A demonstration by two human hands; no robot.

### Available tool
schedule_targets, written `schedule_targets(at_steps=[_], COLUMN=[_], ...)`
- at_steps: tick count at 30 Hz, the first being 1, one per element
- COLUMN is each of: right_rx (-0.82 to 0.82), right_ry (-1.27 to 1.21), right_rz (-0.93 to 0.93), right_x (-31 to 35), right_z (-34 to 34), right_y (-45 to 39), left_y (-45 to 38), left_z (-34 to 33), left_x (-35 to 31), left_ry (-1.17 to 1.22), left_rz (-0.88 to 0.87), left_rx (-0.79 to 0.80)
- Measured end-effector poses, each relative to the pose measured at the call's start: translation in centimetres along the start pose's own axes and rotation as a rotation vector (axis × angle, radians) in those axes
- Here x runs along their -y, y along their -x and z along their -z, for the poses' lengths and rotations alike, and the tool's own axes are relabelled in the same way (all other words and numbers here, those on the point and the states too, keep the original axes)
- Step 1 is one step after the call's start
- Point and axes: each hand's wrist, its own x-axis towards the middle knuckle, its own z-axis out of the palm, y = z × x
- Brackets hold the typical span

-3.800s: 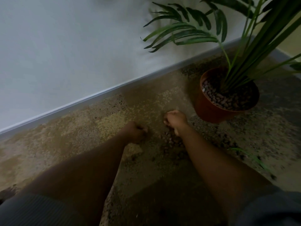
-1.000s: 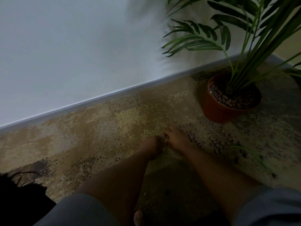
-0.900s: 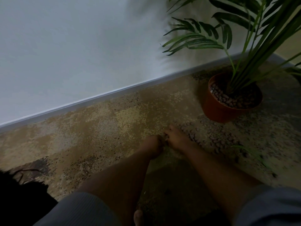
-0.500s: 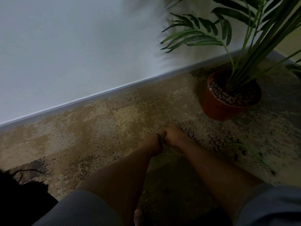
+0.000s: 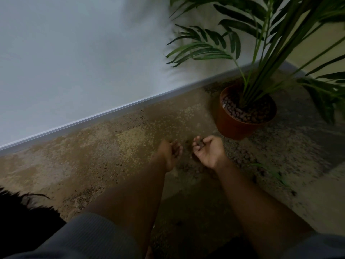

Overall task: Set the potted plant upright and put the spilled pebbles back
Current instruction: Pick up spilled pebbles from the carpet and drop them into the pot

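Note:
The terracotta pot stands upright at the right, near the wall, with a green palm-like plant rising from it and brown pebbles inside. Spilled pebbles lie scattered on the carpet just in front of the pot. My right hand is turned palm up above the carpet, fingers curled around a few pebbles. My left hand hovers beside it, fingers bent, side-on; what it holds is hidden.
A white wall with a grey skirting board runs diagonally behind the patterned brown carpet. A dark object sits at the lower left. A fallen green leaf lies on the carpet at the right.
Both hands were pressed together on the carpet over the pebbles. They have lifted and come apart, and my right hand has turned palm up with pebbles in it.

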Motion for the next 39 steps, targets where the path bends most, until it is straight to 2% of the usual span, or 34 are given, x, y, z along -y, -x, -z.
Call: schedule_targets(at_steps=[8,13,17,19,23,26,28,30,34,39], right_rx=[-0.110,-0.068,-0.140,-0.155,-0.083,-0.048,-0.049,-0.033,0.011,-0.110], right_ry=[-0.124,-0.254,-0.301,-0.282,-0.278,-0.336,-0.354,-0.316,-0.072,0.310], right_rz=[0.143,0.324,0.414,0.430,0.417,0.406,0.409,0.404,0.337,0.250], right_x=[4.3,9.0,12.3,13.2,14.0,13.9,13.6,13.0,11.1,7.0], right_z=[-1.7,-2.9,-3.6,-3.8,-3.4,-2.9,-2.8,-2.7,-2.2,-1.3], right_y=[1.8,4.1,5.1,5.3,5.7,6.0,6.2,6.3,6.2,4.5], left_y=[0.3,1.7,2.6,3.3,3.7,3.7,3.5,3.1,2.3,0.8], left_z=[-9.8,-14.9,-18.4,-19.3,-19.6,-19.0,-18.5,-17.7,-14.7,-10.3], left_x=[-2.2,-3.2,-3.3,-3.6,-4.4,-4.5,-4.5,-4.4,-3.9,-2.1], left_ry=[0.029,0.096,0.056,0.014,-0.102,-0.054,-0.014,0.014,-0.001,-0.232], left_rz=[0.021,-0.031,-0.087,-0.102,-0.066,-0.043,-0.061,-0.105,-0.146,-0.137], left_rx=[0.083,0.187,0.292,0.332,0.418,0.461,0.433,0.406,0.320,0.195])
